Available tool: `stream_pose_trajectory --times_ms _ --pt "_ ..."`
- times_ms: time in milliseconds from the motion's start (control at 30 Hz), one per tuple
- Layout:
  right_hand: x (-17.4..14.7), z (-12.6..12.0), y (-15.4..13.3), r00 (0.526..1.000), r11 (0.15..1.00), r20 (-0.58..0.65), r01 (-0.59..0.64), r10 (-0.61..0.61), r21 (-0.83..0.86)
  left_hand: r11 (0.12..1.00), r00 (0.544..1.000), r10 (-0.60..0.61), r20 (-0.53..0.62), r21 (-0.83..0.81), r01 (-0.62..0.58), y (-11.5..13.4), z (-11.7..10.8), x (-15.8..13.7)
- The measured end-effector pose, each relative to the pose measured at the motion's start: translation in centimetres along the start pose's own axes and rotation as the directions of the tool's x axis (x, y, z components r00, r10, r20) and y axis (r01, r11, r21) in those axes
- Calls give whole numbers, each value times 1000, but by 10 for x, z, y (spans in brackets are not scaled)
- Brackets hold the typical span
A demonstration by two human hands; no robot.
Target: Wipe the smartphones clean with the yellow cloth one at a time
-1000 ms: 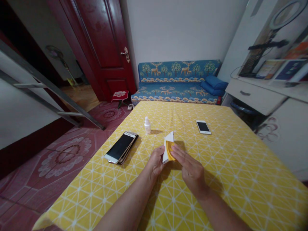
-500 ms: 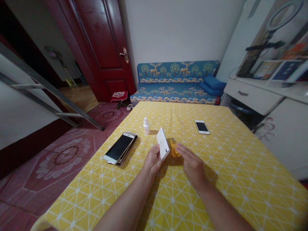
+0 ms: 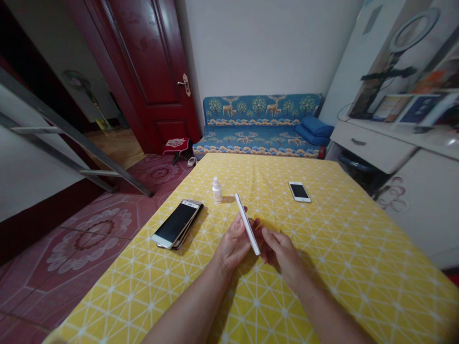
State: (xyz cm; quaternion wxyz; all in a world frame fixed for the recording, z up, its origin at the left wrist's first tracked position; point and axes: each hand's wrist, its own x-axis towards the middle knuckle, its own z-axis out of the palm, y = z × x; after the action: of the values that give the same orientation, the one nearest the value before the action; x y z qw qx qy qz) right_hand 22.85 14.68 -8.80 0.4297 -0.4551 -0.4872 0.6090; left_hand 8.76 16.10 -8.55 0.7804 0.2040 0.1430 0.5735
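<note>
A white smartphone (image 3: 247,225) stands edge-on above the table, gripped by my left hand (image 3: 231,242) with the thumb on its near side. Close to the phone's right side is my right hand (image 3: 287,258), fingers curled round a small yellow cloth (image 3: 268,223). Most of that cloth is hidden by the fingers and blends with the yellow tablecloth. Left of my hands lies a stack of smartphones (image 3: 177,224), the top one white with a dark screen. A small white bottle (image 3: 217,191) stands upright beyond the phone I hold.
Another white phone (image 3: 300,191) lies face up at the right on the patterned tablecloth (image 3: 344,267). Past the table's far edge is a blue patterned sofa (image 3: 265,126). A metal ladder (image 3: 86,148) leans at the left; a white desk (image 3: 380,143) stands at the right.
The held phone has turned from showing its white back to edge-on. My right hand has rotated and moved closer to it, with the cloth now largely behind the fingers.
</note>
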Motion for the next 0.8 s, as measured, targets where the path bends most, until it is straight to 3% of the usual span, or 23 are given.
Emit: stream_pose_trajectory --times_ms 300,433,567,667,733,767,800 --pt "-1 -15 -10 942 954 300 -219 151 206 998 1000 -21 -7 52 21 -2 6 0" --pt "-1 -14 -10 942 952 323 -174 88 251 995 998 -52 -46 86 55 -4 4 2" --pt "4 -26 -17 986 978 164 -67 34 196 964 998 -41 -54 261 54 -6 2 7" --pt "16 -53 -25 996 977 -66 67 -55 205 952 998 -33 -55 304 48 -7 2 10" --pt "29 -78 -29 946 961 -297 193 -129 198 949 995 -46 -84 306 70 -8 3 12" --pt "37 -92 -29 882 955 -444 252 -159 159 948 993 -53 -104 307 83 -8 3 12" --pt "46 -107 -29 786 952 -591 292 -182 95 947 991 -56 -118 309 91 -8 3 12"
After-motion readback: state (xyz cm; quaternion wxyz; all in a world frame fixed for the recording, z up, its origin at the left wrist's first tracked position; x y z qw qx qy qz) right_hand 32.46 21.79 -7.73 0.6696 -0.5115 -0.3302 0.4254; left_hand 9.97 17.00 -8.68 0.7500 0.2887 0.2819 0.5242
